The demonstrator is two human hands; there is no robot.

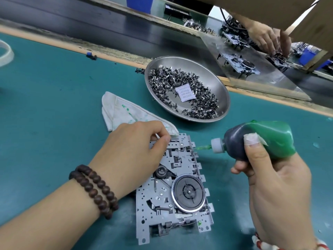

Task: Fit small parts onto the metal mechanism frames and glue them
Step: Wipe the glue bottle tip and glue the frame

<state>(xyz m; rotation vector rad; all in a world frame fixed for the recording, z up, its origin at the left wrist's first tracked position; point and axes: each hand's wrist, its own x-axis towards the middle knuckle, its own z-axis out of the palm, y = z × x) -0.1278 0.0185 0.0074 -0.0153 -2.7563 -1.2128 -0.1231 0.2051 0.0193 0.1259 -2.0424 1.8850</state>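
A grey metal mechanism frame (162, 201) with a round flywheel (188, 193) lies on the green mat in front of me. My left hand (133, 150) rests on the frame's upper left part, fingers curled, thumb and forefinger pinched near its top edge. My right hand (270, 174) grips a soft green glue bottle (259, 139) tipped to the left. Its green nozzle (203, 147) touches the frame's upper right corner. A steel bowl (212, 76) holding several small dark metal parts and a white sachet (185, 94) stands behind the frame.
A stained white cloth (124, 112) lies behind my left hand. A dark conveyor belt (90, 26) runs along the far side. Across it, another person's hands (270, 40) work on more mechanisms (239, 64) on a metal sheet. A small blue part (88, 54) sits at the mat's edge.
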